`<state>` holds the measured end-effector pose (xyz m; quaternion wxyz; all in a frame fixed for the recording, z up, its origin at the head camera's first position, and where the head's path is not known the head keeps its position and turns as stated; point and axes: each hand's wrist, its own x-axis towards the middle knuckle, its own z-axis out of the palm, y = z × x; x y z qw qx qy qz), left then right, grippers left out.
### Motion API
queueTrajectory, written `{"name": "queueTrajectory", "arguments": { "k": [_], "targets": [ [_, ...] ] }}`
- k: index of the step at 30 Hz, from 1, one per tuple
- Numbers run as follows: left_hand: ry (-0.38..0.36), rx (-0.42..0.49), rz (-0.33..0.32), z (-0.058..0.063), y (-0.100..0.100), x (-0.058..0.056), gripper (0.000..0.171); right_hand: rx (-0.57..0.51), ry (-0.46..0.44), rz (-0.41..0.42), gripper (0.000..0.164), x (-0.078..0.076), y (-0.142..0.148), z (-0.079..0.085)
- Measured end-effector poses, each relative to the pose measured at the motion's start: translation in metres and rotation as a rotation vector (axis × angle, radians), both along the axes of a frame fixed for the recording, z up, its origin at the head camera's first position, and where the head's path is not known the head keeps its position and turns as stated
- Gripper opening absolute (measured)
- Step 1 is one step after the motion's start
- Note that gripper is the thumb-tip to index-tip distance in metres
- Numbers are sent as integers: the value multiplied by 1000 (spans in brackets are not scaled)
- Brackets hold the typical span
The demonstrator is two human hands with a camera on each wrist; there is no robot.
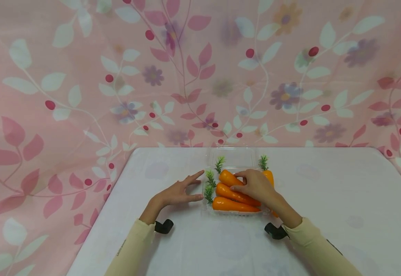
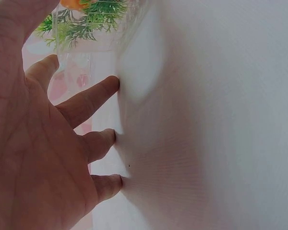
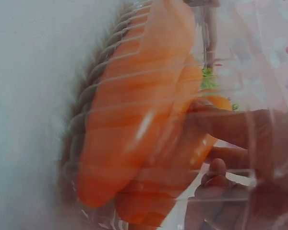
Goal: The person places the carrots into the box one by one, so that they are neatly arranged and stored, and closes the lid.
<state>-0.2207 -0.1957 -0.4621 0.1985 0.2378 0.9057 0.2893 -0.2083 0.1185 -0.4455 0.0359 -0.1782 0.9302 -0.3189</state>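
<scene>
A clear plastic box (image 1: 233, 158) with its lid raised at the back holds orange toy carrots, their green tops to the left. The front carrot (image 1: 235, 205) and the middle carrot (image 1: 236, 194) lie side by side. My right hand (image 1: 257, 186) pinches the back carrot (image 1: 229, 177) between thumb and fingers, covering its tip. Another carrot (image 1: 268, 177) lies lengthwise at the box's right, partly hidden under that hand. My left hand (image 1: 178, 191), fingers spread, rests beside the box's left wall, fingertips (image 2: 114, 82) at the tabletop.
The white-covered table (image 1: 331, 199) ends at a back edge against a pink floral curtain (image 1: 200, 76). Black wrist mounts (image 1: 164, 226) sit at both cuffs. Green carrot tops (image 1: 209, 193) stick out over the box's left side.
</scene>
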Motion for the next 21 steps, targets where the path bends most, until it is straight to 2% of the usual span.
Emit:
{"name": "queueTrajectory", "arguments": {
  "k": [9,15,21],
  "targets": [
    [-1,0,-5,2,0,1,85,26,80,35,32,7,3,6],
    [-1,9,-13,3,1,1,87,68,96,28,32,8,4,7],
    [1,20,-12,3,1,1,88,63,100,40,31,8,4,6]
  ]
}}
